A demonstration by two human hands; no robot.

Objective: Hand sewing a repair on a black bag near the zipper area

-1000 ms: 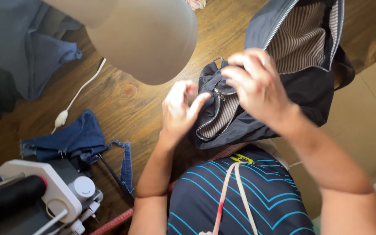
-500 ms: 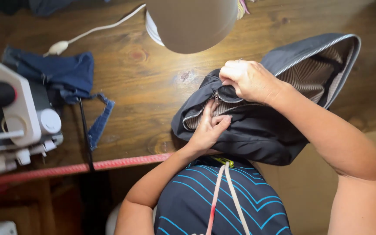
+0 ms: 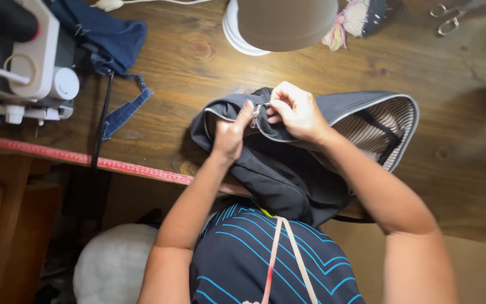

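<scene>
A dark grey bag [image 3: 288,174] with a striped lining and a grey zipper edge lies on the wooden table [image 3: 198,62], partly hanging over its front edge. My left hand [image 3: 232,132] pinches the bag's zippered rim near its left end. My right hand [image 3: 296,111] grips the same rim just to the right, fingers closed around the small metal zipper pull between the two hands. The bag's mouth gapes open to the right, showing the lining.
A white sewing machine [image 3: 23,62] stands at the left, with blue denim pieces [image 3: 108,39] beside it. A lamp shade [image 3: 285,22] hangs over the table's far side. Scissors [image 3: 451,17] lie at the far right. A red measuring tape [image 3: 113,164] runs along the table's front edge.
The view has shifted so the table sits more level. Both hands have come together at the zipper; the left hand moved up from the bag's side to the rim.
</scene>
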